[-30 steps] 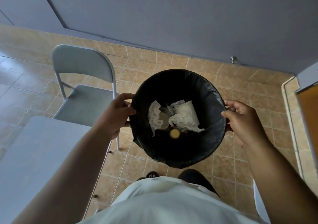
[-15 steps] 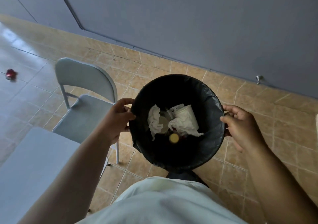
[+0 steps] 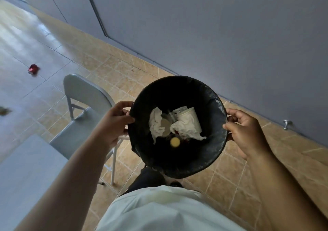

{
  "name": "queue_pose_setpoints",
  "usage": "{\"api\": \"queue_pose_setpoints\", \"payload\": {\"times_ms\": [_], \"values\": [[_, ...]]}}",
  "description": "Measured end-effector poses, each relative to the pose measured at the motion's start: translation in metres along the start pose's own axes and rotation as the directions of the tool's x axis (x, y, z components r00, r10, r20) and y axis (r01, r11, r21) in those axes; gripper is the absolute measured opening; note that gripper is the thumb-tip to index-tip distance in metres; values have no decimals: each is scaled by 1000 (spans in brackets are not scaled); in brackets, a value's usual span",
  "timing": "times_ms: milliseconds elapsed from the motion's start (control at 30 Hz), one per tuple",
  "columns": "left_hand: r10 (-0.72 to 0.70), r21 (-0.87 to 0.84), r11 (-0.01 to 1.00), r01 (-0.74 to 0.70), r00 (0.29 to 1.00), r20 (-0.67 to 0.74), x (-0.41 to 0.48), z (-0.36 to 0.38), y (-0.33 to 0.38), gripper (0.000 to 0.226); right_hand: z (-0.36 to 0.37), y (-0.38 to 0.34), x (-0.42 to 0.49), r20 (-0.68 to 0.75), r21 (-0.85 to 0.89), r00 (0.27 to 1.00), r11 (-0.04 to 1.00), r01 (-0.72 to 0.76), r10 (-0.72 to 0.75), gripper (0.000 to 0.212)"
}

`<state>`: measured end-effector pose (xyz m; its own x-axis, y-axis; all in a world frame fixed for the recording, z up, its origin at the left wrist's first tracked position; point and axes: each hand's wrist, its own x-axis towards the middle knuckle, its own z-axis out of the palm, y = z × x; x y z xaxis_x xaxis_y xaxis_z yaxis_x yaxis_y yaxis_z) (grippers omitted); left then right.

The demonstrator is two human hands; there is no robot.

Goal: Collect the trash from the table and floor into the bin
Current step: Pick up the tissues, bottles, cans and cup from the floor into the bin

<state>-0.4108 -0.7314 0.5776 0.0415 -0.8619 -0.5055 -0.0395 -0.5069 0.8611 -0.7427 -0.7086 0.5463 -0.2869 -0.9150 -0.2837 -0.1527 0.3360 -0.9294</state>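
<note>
Your left hand [image 3: 113,122] and right hand [image 3: 246,133] each grip opposite sides of the rim of the bin [image 3: 179,168], which is held between them off the floor [image 3: 230,177]; expect it light, stiff-rimmed, its liner [image 3: 213,95] probably slick, so clamp the rim itself, not loose film.

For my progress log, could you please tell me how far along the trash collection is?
Done: crumpled tissues, a paper cup and a yellow cap lie in the bin. In hand: the left hand and right hand grip the bin's rim. Left: a red can and a blurred scrap lie on the floor, not yet collected.
</note>
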Motion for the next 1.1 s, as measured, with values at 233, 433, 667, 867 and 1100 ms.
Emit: {"api": "queue_pose_setpoints", "payload": {"times_ms": [233,433,667,867,1100], "values": [[-39,-19,999,39,999,-30,80,-11,30,42,35,-21,91,36,-86,999,996,13,-10,50],[-50,-48,998,49,998,-35,167,-25,70,43,67,-58,173,30,-137,1000,991,12,-8,51],[-12,-44,999,10,999,-35,260,-40,126,45,105,-103,268,-26,-130,999,991,18,-21,51],[-14,-66,998,9,997,-82,316,-58,160,44,141,-141,335,41,-131,999,991,34,-29,51],[-62,-123,992,33,970,-236,381,-70,183,42,191,-169,445,199,-181,979,980,82,-45,47]]}}
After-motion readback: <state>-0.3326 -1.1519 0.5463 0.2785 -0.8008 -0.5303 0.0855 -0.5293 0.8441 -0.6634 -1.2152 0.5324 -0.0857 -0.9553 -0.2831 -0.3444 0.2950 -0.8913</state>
